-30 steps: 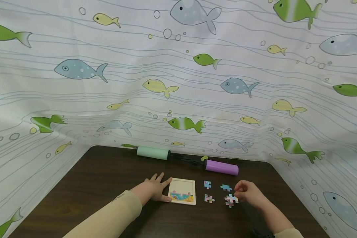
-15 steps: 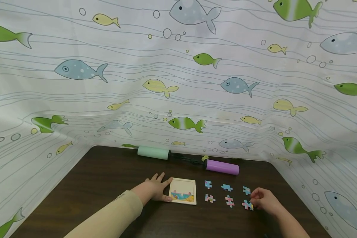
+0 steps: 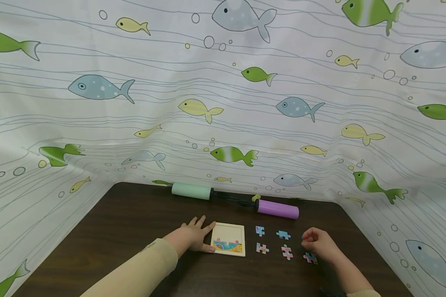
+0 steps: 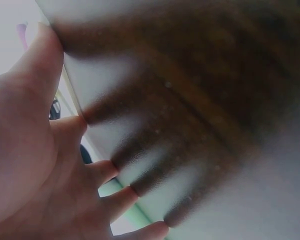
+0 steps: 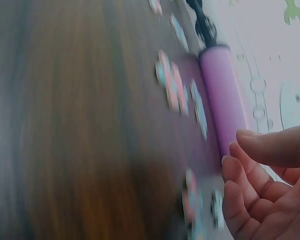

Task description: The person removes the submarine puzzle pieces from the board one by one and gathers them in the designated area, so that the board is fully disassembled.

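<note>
My left hand [image 3: 197, 236] lies with spread fingers at the left edge of a small square wooden puzzle tray [image 3: 228, 230], its thumb and index fingertips right at the rim. In the left wrist view the fingertips of the left hand [image 4: 35, 150] rest on the tabletop. A printed strip of fitted pieces [image 3: 227, 246] fills the tray's near part. My right hand [image 3: 319, 244] hovers over the right side with loosely curled fingers and nothing between them. Below it lies a jigsaw piece [image 3: 310, 258]; another jigsaw piece [image 5: 217, 209], hidden from the head view, shows in the right wrist view.
Left of the right hand lie several loose pieces, among them a blue piece [image 3: 283, 234] and a pink piece [image 3: 287, 252]. Behind them are a purple cylinder [image 3: 277, 209] and a mint cylinder [image 3: 191, 191], with black cords between. A fish-patterned curtain [image 3: 223, 103] surrounds the dark table [image 3: 141, 222].
The right hand has carried a jigsaw piece rightward, set it down at the right end and let go, then risen a little left. The left hand has stayed at the tray.
</note>
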`<state>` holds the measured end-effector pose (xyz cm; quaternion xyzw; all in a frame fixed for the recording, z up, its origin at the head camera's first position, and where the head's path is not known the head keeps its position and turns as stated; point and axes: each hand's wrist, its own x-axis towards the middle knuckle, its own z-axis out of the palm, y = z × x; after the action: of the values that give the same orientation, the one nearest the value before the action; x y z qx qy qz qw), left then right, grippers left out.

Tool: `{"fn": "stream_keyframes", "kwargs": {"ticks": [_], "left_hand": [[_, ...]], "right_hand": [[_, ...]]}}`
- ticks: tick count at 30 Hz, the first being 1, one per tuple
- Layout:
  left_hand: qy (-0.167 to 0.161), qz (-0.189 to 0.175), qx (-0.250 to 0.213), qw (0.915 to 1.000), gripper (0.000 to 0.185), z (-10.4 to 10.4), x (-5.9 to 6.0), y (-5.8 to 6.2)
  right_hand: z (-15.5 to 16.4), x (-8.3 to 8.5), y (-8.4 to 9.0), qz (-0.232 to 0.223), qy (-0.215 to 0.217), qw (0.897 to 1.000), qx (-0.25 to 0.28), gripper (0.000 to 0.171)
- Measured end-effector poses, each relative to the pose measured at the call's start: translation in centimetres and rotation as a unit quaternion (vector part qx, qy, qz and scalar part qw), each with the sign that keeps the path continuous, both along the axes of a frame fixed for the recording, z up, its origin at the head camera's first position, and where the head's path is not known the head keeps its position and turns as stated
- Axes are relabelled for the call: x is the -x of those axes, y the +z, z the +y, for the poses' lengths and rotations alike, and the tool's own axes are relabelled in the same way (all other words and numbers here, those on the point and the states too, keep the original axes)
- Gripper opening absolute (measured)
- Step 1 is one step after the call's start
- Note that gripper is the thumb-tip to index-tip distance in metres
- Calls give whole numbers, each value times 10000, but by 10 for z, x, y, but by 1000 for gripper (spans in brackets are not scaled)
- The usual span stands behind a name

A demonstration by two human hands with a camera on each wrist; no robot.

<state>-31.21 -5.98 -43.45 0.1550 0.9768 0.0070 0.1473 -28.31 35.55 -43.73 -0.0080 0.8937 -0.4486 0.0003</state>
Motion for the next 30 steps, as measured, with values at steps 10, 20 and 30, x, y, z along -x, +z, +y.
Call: {"fn": "stream_keyframes", "kwargs": {"ticks": [10,20,30], "left_hand": [[-30,19,-25,10000,88,-1,0,-2],[-38,9,-25,10000,88,0,0,0],[-37,15,-34,10000,88,-1,2,-3]], "right_hand": [[-71,17,-3,49,1030,9943,256,12],[-151,31,-4,168,1705,9850,193,13],[-206,33,-12,241,2132,9767,1,9]]}}
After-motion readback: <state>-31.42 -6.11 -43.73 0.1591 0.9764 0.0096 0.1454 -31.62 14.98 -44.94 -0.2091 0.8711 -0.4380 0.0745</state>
